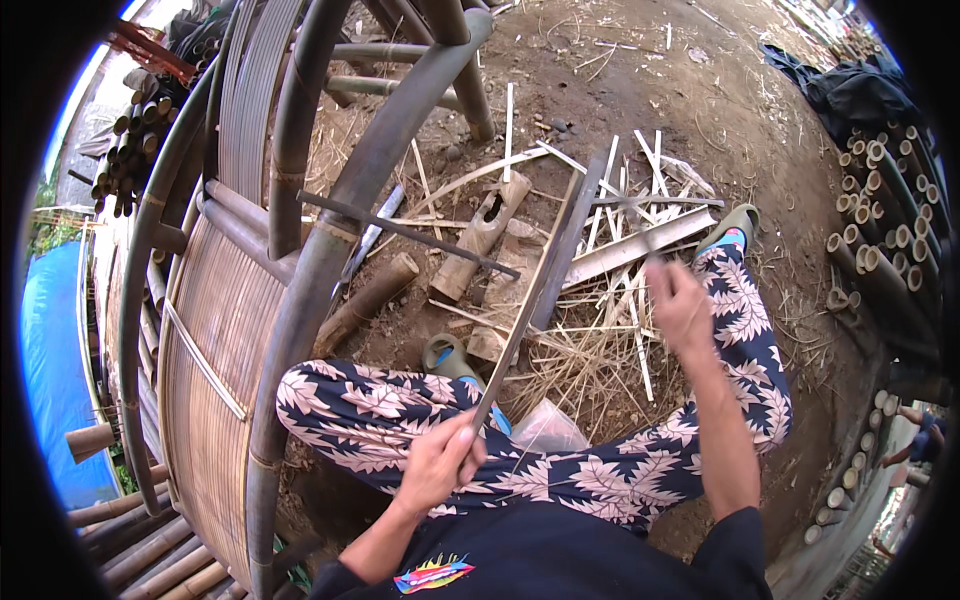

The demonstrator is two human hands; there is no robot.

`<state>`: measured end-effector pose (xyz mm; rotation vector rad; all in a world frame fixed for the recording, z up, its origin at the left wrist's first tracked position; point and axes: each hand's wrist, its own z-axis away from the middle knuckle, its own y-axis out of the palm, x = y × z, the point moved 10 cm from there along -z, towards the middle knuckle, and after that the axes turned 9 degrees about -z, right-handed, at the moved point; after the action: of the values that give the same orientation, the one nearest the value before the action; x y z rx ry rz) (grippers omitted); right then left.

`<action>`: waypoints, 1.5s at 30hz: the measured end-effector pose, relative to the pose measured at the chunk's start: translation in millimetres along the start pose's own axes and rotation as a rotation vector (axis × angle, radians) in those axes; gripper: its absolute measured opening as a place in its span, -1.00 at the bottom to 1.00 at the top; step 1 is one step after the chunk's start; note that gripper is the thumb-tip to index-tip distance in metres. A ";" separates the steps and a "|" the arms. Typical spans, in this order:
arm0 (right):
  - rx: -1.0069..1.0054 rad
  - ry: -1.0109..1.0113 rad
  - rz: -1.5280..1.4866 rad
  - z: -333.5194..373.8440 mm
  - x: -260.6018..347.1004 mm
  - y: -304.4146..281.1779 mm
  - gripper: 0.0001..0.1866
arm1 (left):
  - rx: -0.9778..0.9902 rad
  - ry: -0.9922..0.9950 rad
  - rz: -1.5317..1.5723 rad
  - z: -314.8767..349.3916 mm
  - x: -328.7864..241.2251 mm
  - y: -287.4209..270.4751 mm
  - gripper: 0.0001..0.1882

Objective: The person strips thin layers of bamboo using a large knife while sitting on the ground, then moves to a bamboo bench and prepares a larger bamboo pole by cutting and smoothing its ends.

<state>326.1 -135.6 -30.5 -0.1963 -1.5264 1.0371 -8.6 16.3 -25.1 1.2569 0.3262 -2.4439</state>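
My left hand [440,462] is closed around the near end of a long bamboo strip [527,308]. The strip slants up and away between my knees. Beside its far part lies a wider dark bamboo piece [568,250]. My right hand [683,308] is raised over the right side of the scraps, its fingers wrapped round a handle. From it projects what looks like a knife [641,224], its blade smeared by motion. Beyond my left hand, a notched bamboo block [487,232] and a thick bamboo piece [366,304] lie on the ground.
A bamboo chair [225,330] stands close on my left, with a thin dark rod [410,236] jutting from it. Pale bamboo shavings [590,365] litter the dirt between my feet. Stacked bamboo poles [890,215] lie at the right. Part of another person [918,438] shows at the far right edge.
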 end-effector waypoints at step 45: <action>-0.040 -0.182 0.045 29.9 35.2 5.1 -0.36 | 0.431 -0.216 0.689 -24.9 -32.0 84.0 -0.54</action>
<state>288.7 -124.5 -5.3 -0.1688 -1.7147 1.0842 62.4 -43.5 -16.2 1.0068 -0.6244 -2.0467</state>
